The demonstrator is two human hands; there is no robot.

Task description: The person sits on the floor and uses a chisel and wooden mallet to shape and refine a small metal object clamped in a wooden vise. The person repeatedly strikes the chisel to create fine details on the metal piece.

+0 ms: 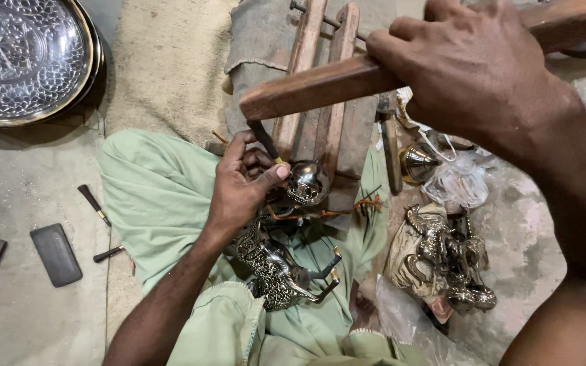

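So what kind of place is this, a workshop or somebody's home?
Most likely a metal craft workshop, worked from the floor. The right hand holds a wooden mallet over a chisel in the left hand, on an engraved metal figure; an embossed tray lies nearby.

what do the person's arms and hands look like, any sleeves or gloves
Both hands, left hand and right hand, are bare: no gloves, rings or wristbands show. Both forearms are uncovered too, with no sleeve in view on either.
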